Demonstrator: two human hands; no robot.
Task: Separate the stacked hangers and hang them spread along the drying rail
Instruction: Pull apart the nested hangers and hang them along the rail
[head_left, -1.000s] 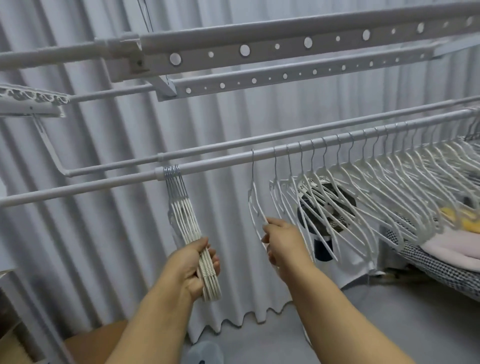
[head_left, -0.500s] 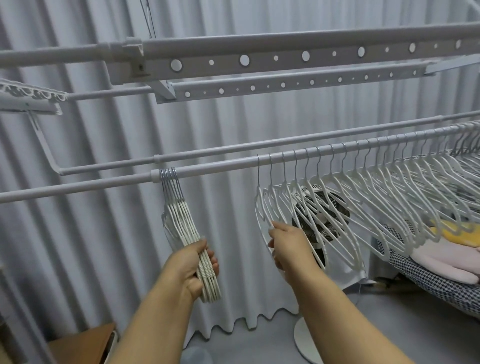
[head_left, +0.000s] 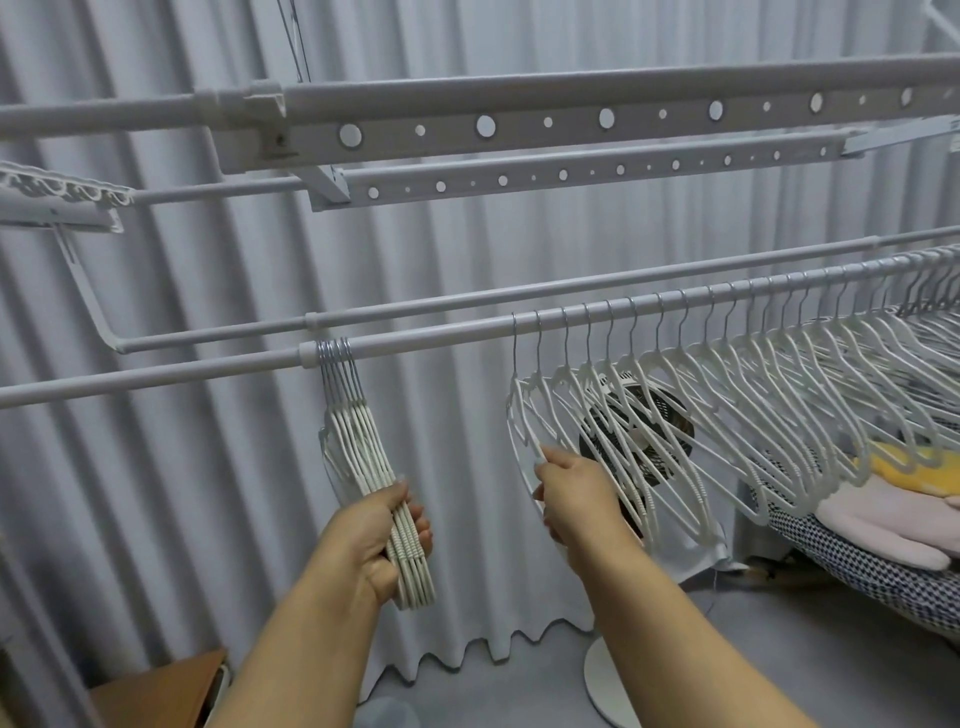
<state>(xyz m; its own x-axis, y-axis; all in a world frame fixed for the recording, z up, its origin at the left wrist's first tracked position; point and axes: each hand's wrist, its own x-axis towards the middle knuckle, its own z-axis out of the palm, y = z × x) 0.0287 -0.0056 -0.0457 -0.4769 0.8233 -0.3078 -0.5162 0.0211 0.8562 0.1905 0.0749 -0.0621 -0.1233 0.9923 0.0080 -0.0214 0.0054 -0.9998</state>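
A tight stack of several white hangers (head_left: 358, 447) hangs by its hooks from the near drying rail (head_left: 431, 340), just right of a rail joint. My left hand (head_left: 376, 535) grips the lower end of this stack. To the right, a long row of single white hangers (head_left: 727, 395) is spread along the same rail. My right hand (head_left: 576, 493) pinches the lower edge of the leftmost hanger (head_left: 519, 410) in that row.
A second thinner rail (head_left: 519, 293) runs behind the near one, and perforated rack bars (head_left: 519, 124) hang above. A standing fan (head_left: 649, 441) is behind the row. Folded cloths on a checked surface (head_left: 857, 561) lie at right. White curtains fill the background.
The leftmost hanger has slid right along the rail, closer to the spread row, with my right hand following. My left hand keeps hold of the stack. The camera tilted slightly.
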